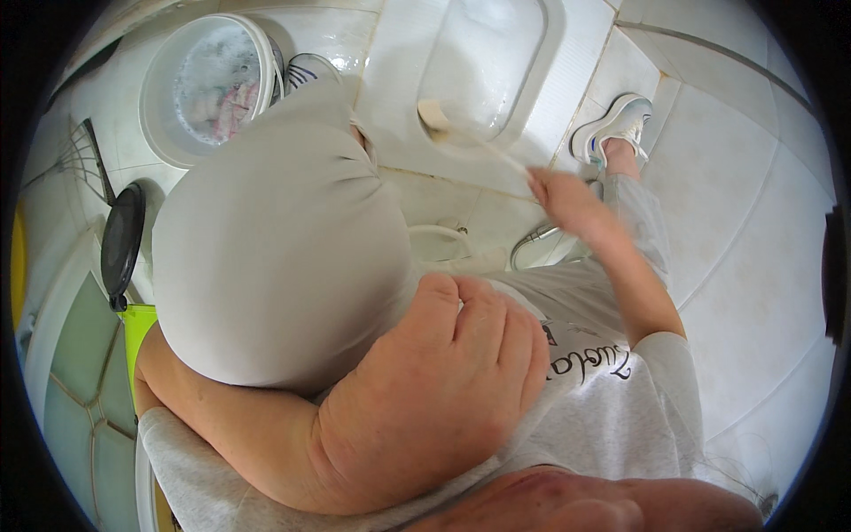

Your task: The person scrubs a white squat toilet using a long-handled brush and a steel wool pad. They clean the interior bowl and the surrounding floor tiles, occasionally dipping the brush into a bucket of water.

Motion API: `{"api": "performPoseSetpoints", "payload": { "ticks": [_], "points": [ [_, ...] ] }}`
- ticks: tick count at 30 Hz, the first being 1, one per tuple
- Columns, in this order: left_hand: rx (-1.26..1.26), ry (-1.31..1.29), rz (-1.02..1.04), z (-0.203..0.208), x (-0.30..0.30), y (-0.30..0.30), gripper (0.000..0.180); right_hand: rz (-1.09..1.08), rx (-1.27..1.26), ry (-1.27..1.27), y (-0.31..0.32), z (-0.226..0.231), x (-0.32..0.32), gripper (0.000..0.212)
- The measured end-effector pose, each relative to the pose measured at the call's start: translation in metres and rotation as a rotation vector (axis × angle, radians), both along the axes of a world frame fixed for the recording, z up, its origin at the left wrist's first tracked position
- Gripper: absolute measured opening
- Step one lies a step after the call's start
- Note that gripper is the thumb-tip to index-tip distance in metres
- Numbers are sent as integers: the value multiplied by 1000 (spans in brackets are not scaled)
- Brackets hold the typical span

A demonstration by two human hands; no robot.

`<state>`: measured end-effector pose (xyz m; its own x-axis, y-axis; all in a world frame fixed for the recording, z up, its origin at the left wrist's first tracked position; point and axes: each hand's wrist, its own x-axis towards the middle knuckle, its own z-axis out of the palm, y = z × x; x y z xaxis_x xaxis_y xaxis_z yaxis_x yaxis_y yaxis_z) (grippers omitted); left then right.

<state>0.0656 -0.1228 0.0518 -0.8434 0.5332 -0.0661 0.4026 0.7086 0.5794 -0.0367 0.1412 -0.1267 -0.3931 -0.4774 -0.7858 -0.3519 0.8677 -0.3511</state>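
Observation:
My right hand (567,202) is closed round the thin pale handle of a brush (433,117), slightly blurred. The brush head lies at the lower left edge of the basin of a white squat toilet (560,62) set in the floor. In front of my grey T-shirt, close to my bent left knee, my left hand (434,372) is curled into a loose fist with its back toward the view. Its palm is hidden, so I cannot tell whether anything is inside.
Left of the toilet stands a white bucket (152,97) of sudsy water with a pinkish cloth (236,108) in it. A black round lid (122,238) and a lime-green bin (138,324) are beside my left leg. A metal hose (525,239) lies below the toilet; my right shoe (612,129) is near the wall.

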Motion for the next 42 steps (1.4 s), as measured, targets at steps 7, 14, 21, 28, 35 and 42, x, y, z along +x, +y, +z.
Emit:
{"api": "performPoseSetpoints", "payload": {
  "ticks": [7, 14, 21, 28, 35, 42],
  "points": [
    [-37, -30, -105, 10, 2, -1, 24, 95, 500, 142, 60, 66, -10, 22],
    [5, 50, -93, 7, 9, 0, 22, 270, 409, 117, 64, 41, 8, 21],
    [24, 35, -48, 6, 16, -3, 23, -100, 145, -8, -2, 23, 33, 20],
    [-18, -49, -28, 8, 9, -4, 23, -74, 94, 364, 1, -27, -41, 24],
    [-52, -108, 8, 2, 1, -4, 24, -387, 355, 268, 6, -111, -107, 34],
    [-126, -174, 26, 2, -11, 2, 27, -331, 262, 508, -29, -183, -122, 36]
  ]
}}
